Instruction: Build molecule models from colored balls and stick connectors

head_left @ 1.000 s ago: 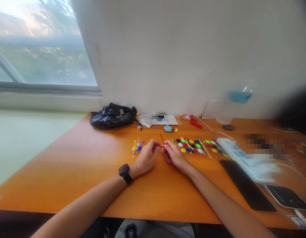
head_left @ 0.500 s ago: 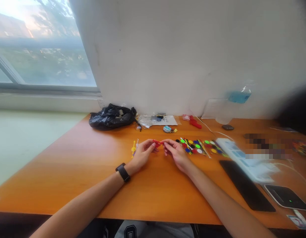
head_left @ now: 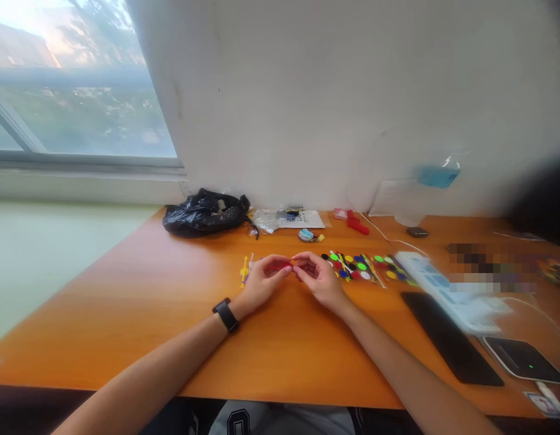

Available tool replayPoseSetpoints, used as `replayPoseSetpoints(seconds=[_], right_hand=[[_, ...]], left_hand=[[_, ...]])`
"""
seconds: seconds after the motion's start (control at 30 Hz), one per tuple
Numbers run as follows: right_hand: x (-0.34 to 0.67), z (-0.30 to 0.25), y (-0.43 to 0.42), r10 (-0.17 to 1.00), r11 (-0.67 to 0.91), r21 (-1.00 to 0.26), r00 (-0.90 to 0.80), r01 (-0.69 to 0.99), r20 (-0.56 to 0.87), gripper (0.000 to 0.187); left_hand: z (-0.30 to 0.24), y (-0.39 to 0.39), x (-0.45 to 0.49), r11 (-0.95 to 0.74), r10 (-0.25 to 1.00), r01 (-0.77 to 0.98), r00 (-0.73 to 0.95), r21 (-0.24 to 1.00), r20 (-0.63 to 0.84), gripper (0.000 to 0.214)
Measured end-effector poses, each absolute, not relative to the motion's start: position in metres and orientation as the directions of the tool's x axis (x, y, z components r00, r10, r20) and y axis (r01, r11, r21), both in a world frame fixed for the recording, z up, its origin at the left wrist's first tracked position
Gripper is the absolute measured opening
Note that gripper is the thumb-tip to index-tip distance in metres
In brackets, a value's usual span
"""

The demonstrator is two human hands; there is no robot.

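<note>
My left hand, with a dark band on its wrist, is closed in a pinch over the middle of the table. My right hand pinches from the other side, its fingertips meeting those of the left. Between them is a small red plastic piece, mostly hidden by the fingers. Just left of my left hand lie a yellow arrow-like stick with a round middle and a pale purple piece, partly covered. Right of my right hand, several coloured discs and thin sticks are spread in rows.
A black plastic bag and clear packaging lie along the wall. A round tin-like item and a red object are nearby. At right are a white power strip, a black slab, cables and a black-topped device.
My fingertips have drawn together, and the red piece, which showed more between them before, is now mostly covered. The things on the table have stayed in place.
</note>
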State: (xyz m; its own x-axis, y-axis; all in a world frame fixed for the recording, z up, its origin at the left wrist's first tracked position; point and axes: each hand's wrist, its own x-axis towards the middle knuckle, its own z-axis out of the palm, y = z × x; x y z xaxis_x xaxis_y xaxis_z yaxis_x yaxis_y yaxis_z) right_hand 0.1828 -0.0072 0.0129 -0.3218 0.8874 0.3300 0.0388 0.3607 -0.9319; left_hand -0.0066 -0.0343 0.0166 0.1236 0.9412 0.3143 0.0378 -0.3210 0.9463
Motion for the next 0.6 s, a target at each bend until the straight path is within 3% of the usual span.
replayPoseSetpoints(seconds=[0.2, 0.37, 0.6], right_hand=[[0.183, 0.019, -0.015, 0.823, 0.544, -0.807, -0.335, 0.229, 0.459, 0.016], [0.181, 0.028, -0.023, 0.799, 0.58, -0.776, -0.357, 0.248, 0.484, 0.024], [0.18, 0.032, -0.026, 0.786, 0.603, -0.753, -0.359, 0.263, 0.504, 0.025]], left_hand=[[0.01, -0.034, -0.01, -0.492, 0.87, 0.21, 0.111, 0.845, 0.479, 0.024], [0.018, -0.041, -0.014, -0.599, 0.792, 0.373, 0.144, 0.709, 0.593, 0.019], [0.025, -0.045, -0.015, -0.576, 0.807, 0.447, 0.178, 0.684, 0.563, 0.019]])
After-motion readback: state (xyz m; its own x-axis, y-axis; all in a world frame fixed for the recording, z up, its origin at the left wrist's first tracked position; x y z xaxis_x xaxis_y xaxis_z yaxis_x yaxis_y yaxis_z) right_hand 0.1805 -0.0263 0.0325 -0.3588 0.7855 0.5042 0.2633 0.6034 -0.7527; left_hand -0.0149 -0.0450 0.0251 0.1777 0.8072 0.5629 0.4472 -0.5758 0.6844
